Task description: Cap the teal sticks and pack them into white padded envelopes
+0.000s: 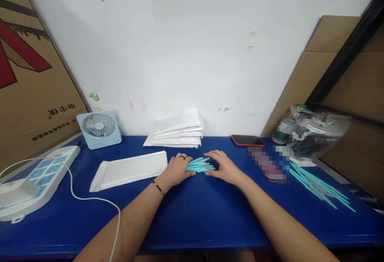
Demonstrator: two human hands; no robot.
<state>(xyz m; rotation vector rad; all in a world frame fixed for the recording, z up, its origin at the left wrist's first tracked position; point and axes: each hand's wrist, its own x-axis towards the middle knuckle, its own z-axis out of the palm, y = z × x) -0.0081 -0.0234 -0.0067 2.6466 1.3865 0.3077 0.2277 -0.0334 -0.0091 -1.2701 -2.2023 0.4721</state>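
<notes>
A small bunch of thin teal strips [200, 165] lies on the blue table [192, 214] between my two hands. My left hand [177, 169], with rings and a bracelet, rests palm down against the bunch's left end. My right hand [223, 166] lies flat over its right end, fingers spread. Whether either hand grips the strips I cannot tell. A flat white padded envelope [130, 170] with its flap open lies just left of my left hand.
A stack of white envelopes [177, 132] leans at the wall. A small blue fan [99, 129] and a white power strip [33, 180] with a cable are at left. A phone [247, 140], a bottle [283, 130], a plastic bag [318, 132] and more teal strips [318, 186] are at right.
</notes>
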